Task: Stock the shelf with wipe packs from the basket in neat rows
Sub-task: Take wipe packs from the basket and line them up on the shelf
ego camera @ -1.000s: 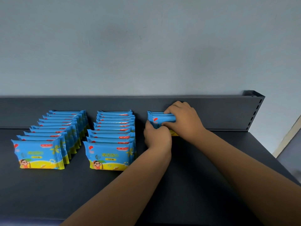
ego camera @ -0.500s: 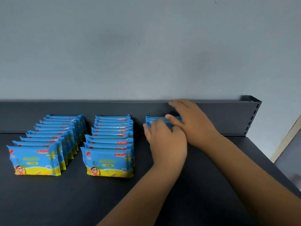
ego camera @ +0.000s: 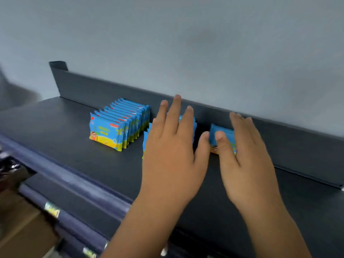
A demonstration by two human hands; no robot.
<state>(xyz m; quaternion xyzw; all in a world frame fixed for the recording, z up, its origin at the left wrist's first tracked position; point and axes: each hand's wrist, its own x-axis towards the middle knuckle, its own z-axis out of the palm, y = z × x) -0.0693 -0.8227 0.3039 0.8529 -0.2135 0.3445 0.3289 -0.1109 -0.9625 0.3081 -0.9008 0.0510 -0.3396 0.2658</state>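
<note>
Blue and yellow wipe packs stand upright on a dark shelf [ego camera: 61, 127]. The left row [ego camera: 113, 130] has several packs and is in full view. My left hand [ego camera: 173, 155] hovers flat with fingers spread in front of the second row [ego camera: 194, 125], hiding most of it. The third row [ego camera: 221, 134], just a pack or two against the back panel, sits between my two thumbs. My right hand [ego camera: 247, 164] lies flat along its right side, fingers stretched toward the back panel, thumb touching the pack's front. The basket is out of view.
The shelf's raised back panel [ego camera: 111, 90] runs behind the rows, under a grey wall. The shelf's rounded front rail [ego camera: 74, 185] carries a label [ego camera: 52, 210]. Brown, blurred surfaces [ego camera: 18, 231] lie lower left. Bare shelf extends right of the third row.
The view has swung and tilted, so the shelf now runs diagonally. Both hands have opened flat and drawn slightly back from the third-row packs, which stay against the back panel.
</note>
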